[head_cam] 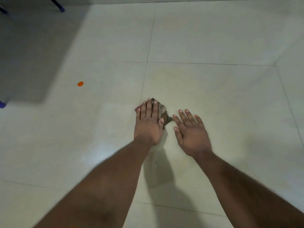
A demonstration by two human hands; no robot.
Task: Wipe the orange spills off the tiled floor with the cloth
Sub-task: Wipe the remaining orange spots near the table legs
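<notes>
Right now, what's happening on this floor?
A person presses a crumpled cloth flat against the tiled floor with the left hand. The right hand rests open beside it, empty. One orange spill sits unwiped off to the left, well away from the cloth.

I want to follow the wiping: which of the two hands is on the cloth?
The left hand: it lies flat on the cloth, pressing it to the floor. The right hand is spread beside the cloth, holding nothing.

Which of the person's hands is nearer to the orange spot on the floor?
Left. The left hand rests on the cloth, right of the orange spot; the right hand lies farther right still.
</notes>
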